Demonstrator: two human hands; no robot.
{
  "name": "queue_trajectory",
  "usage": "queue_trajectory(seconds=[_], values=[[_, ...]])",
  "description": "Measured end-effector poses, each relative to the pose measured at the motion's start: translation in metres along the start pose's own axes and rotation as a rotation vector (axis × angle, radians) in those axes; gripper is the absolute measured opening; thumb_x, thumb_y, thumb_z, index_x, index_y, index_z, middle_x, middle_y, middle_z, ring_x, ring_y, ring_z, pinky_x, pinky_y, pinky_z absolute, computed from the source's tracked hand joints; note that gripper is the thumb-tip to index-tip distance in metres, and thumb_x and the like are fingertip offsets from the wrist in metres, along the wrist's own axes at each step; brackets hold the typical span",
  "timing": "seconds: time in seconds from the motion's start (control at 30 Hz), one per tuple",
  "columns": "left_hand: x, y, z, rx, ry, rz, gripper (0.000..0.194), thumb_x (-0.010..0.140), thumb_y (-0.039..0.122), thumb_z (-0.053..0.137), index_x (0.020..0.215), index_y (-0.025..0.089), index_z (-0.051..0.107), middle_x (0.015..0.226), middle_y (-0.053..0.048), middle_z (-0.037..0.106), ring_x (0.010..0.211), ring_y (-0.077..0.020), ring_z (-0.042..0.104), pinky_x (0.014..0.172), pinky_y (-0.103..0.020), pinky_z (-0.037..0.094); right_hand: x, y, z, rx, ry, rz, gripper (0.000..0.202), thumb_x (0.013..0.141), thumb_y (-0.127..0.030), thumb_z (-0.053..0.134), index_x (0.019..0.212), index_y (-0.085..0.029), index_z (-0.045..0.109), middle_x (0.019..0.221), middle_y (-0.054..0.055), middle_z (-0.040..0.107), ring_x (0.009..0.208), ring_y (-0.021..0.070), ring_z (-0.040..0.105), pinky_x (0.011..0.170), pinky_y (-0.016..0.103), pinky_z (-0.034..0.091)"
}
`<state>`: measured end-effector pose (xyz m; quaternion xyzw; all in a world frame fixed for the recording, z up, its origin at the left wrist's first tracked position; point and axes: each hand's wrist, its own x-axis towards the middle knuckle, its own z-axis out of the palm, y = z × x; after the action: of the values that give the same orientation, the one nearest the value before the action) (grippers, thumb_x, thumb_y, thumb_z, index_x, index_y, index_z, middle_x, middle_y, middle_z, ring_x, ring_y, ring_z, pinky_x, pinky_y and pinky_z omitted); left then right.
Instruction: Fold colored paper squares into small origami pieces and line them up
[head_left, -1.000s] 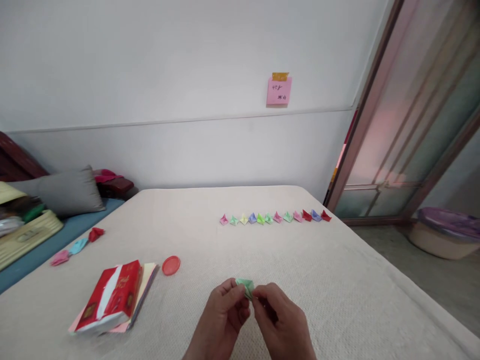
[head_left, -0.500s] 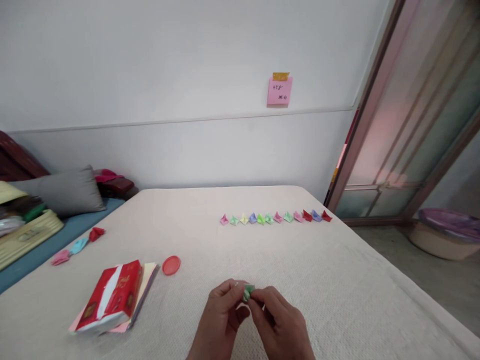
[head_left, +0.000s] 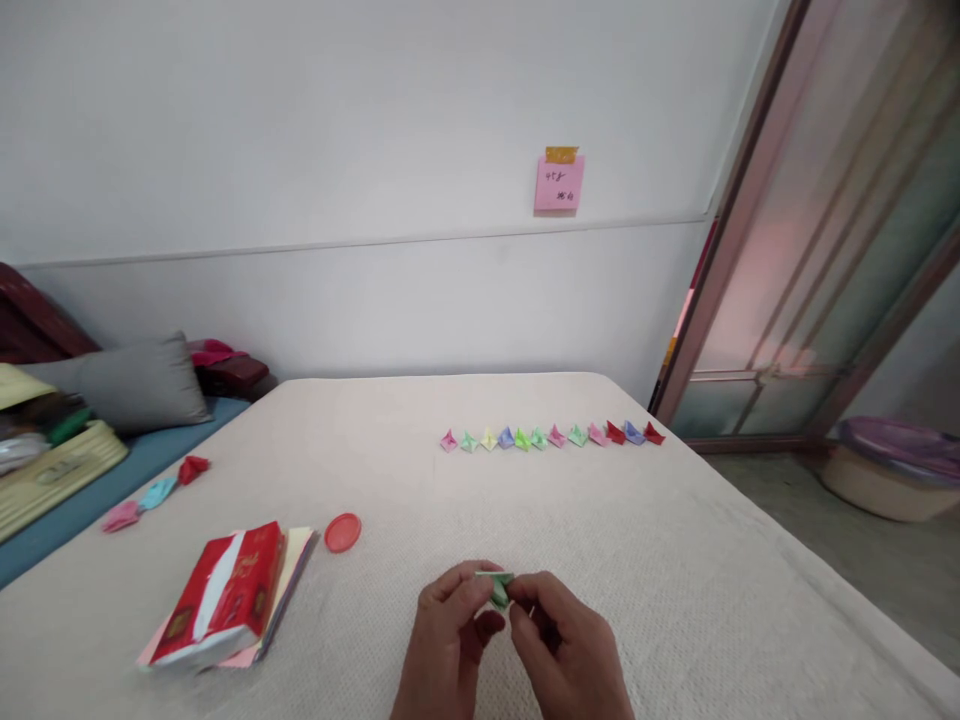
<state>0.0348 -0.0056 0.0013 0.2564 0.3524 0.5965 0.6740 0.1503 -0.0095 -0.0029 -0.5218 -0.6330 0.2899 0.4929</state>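
Observation:
A small piece of folded green paper (head_left: 499, 592) is pinched between my two hands, just above the near part of the cloth-covered table (head_left: 405, 480). My left hand (head_left: 450, 625) grips its left side, thumb in front and fingers behind. On the other side, the fingertips of my right hand (head_left: 559, 635) close on the paper's right edge. Part of the paper is hidden by the fingers. Farther back stands a row of several small folded paper boats (head_left: 539, 438) in pink, green, yellow, blue and red.
Left of my hands lie a red round lid (head_left: 343, 533) and a red tissue pack (head_left: 225, 590) on coloured paper sheets (head_left: 296, 565). Three folded paper pieces (head_left: 158, 492) line the left edge. A pink note (head_left: 559, 184) is taped to the wall. A basin (head_left: 892, 480) stands at right.
The green paper has turned in my hands, so a flat top edge and more of its folds show. My right thumb has shifted slightly away from my left hand.

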Motion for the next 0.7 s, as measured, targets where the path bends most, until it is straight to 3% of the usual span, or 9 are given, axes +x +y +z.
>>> queue_trajectory(seconds=[0.27, 0.4, 0.53, 0.7], values=[[-0.001, 0.001, 0.003, -0.01, 0.01, 0.015, 0.011, 0.075, 0.023, 0.065, 0.079, 0.015, 0.073, 0.078, -0.006, 0.064, 0.077, -0.0184, 0.055, 0.067, -0.028, 0.042, -0.001, 0.0, 0.0, 0.028, -0.034, 0.03, 0.02, 0.085, -0.035, 0.05, 0.072, -0.021, 0.058, 0.055, -0.001, 0.051, 0.047, 0.0137, 0.041, 0.044, 0.025, 0.031], [-0.001, 0.001, 0.003, -0.018, -0.048, 0.004, 0.011, 0.074, 0.02, 0.064, 0.077, 0.014, 0.072, 0.076, -0.005, 0.063, 0.076, -0.0182, 0.054, 0.069, -0.029, 0.043, -0.001, -0.001, -0.001, -0.032, -0.016, -0.004, 0.019, 0.085, -0.033, 0.052, 0.072, -0.021, 0.058, 0.054, -0.002, 0.051, 0.045, 0.0131, 0.044, 0.043, 0.024, 0.034], [0.0, 0.0, 0.004, -0.012, -0.079, -0.008, 0.011, 0.073, 0.019, 0.064, 0.075, 0.013, 0.072, 0.074, -0.005, 0.063, 0.074, -0.0173, 0.053, 0.066, -0.028, 0.043, 0.0, 0.007, -0.002, -0.141, 0.032, -0.178, 0.015, 0.088, -0.026, 0.05, 0.079, -0.021, 0.061, 0.064, 0.0, 0.061, 0.046, 0.0119, 0.051, 0.044, 0.022, 0.038], [-0.001, -0.002, 0.007, 0.008, 0.049, -0.015, 0.006, 0.07, 0.021, 0.069, 0.071, 0.016, 0.073, 0.074, -0.003, 0.064, 0.074, -0.0153, 0.053, 0.063, -0.024, 0.042, 0.001, 0.016, -0.007, -0.313, 0.058, -0.451, 0.017, 0.091, -0.017, 0.044, 0.091, -0.02, 0.061, 0.069, 0.002, 0.064, 0.049, 0.0126, 0.058, 0.046, 0.022, 0.041]])
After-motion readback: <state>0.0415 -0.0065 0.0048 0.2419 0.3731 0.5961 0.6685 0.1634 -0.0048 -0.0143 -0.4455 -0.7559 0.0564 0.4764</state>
